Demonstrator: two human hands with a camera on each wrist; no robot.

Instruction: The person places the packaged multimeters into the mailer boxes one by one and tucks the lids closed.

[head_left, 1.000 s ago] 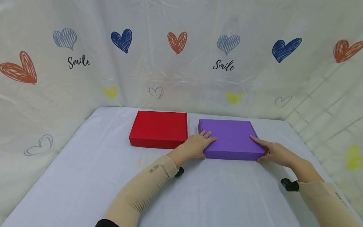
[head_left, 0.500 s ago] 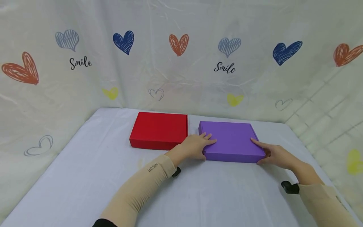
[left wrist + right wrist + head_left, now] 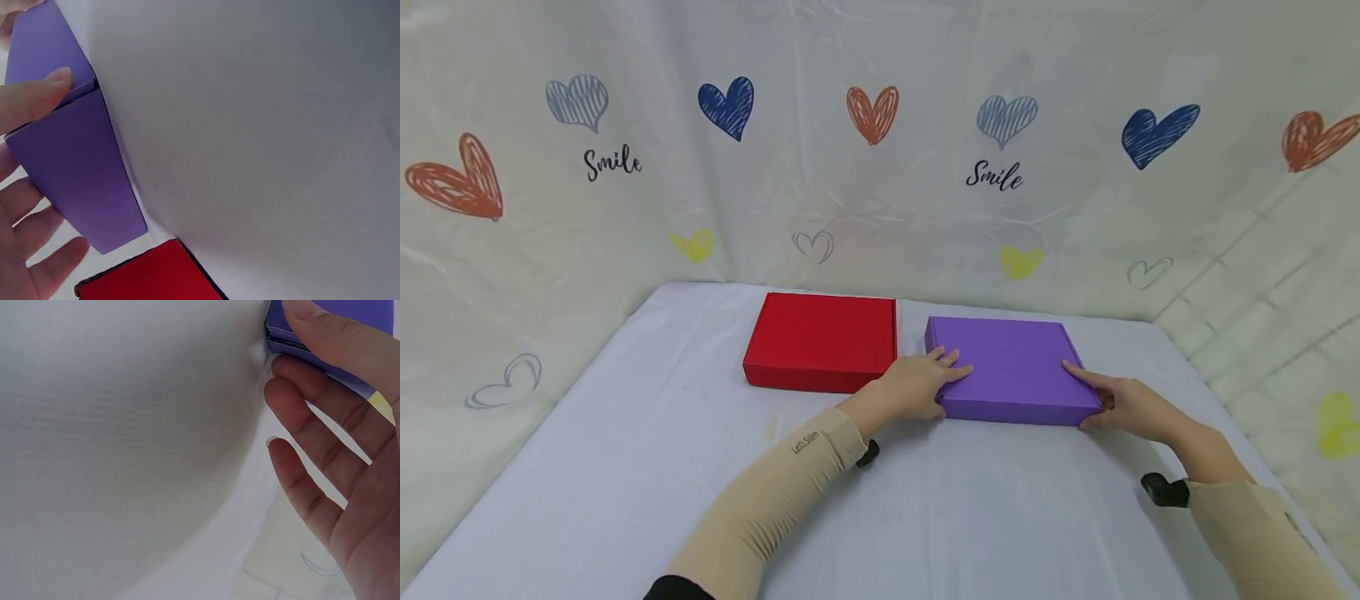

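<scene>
A closed purple cardboard box (image 3: 1011, 362) lies flat on the white-covered table, with a hand at each side. My left hand (image 3: 917, 385) holds its left end, fingers spread over the top edge and thumb at the near corner. In the left wrist view that thumb (image 3: 44, 97) lies against the purple front face, while the other fingers reach along the end. My right hand (image 3: 1131, 408) grips the near right corner; its thumb (image 3: 331, 331) presses the front in the right wrist view, and the index finger lies along the right edge. The lower fingers there are loosely bent.
Left of the purple box lies a closed red box (image 3: 823, 337), a narrow gap between them; my left wrist overlaps its near right corner. A pale curtain (image 3: 925, 225) printed with hearts and "Smile" hangs behind the table (image 3: 985, 517).
</scene>
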